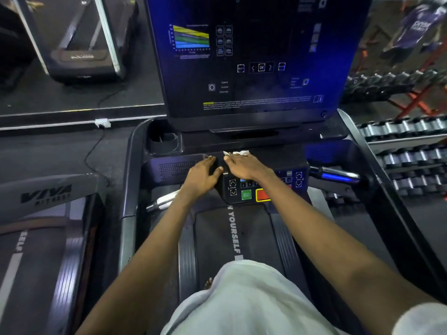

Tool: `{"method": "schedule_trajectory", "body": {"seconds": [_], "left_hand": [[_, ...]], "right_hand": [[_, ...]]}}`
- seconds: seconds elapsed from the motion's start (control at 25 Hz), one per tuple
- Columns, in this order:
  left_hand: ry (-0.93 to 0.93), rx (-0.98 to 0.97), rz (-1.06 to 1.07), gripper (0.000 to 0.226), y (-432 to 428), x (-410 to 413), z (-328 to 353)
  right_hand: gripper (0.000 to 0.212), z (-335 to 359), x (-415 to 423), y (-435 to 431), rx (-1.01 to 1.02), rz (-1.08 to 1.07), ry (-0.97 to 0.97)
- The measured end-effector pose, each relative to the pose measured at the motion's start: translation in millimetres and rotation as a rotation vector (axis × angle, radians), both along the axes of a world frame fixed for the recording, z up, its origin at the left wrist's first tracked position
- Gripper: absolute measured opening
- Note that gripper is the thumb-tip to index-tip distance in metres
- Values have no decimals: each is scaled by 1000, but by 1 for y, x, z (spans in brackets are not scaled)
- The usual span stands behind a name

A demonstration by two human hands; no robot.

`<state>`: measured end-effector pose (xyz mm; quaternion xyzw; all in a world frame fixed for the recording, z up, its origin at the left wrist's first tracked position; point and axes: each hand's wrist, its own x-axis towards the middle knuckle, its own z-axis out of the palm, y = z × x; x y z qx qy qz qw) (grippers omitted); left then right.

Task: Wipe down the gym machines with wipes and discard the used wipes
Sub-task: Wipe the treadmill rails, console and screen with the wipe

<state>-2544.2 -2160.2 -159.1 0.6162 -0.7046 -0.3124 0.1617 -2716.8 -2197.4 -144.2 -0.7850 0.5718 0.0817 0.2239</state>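
Frame ctr: I see R hand (244, 165) flat, fingers straight, pressing wipe (238, 153) onto treadmill console (176, 169). Wipe protrudes just beyond fingertips, long axis across frame. L hand (203, 176) rests relaxed beside, holding nothing.

White wipe on the treadmill's console ledge

We see the crumpled white wipe (238, 153) lying on the dark ledge of the treadmill (232, 233), at 12 o'clock from its button keypad (245, 193) and at 6 o'clock from the lit screen (254, 68). Our right grip (244, 166) presses on it with straight fingers, so only its far edge shows.
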Motion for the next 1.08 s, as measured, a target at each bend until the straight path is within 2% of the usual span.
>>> {"method": "schedule_trajectory", "body": {"seconds": [0.16,0.28,0.36,0.52,0.6,0.8,1.08], "left_hand": [[-63,23,-22,56,-8,-13,13],[-2,115,-39,68,-8,-23,22],[10,156,-28,73,-10,-24,25],[-60,187,-16,70,-13,-30,32],[-126,178,-16,67,-13,-37,37],[-193,163,-123,57,-13,-84,41],[-194,227,-85,70,-21,-104,47]], "right_hand": [[55,-1,-30,-9,-6,-32,69],[60,-12,-70,-13,-19,-229,159],[63,-14,-81,-12,-19,-288,173],[56,-1,-50,-6,-12,1,2],[56,-1,-51,-5,3,82,-13],[64,-4,-122,-11,-15,-160,184],[70,6,-149,20,-21,-227,168]]}}
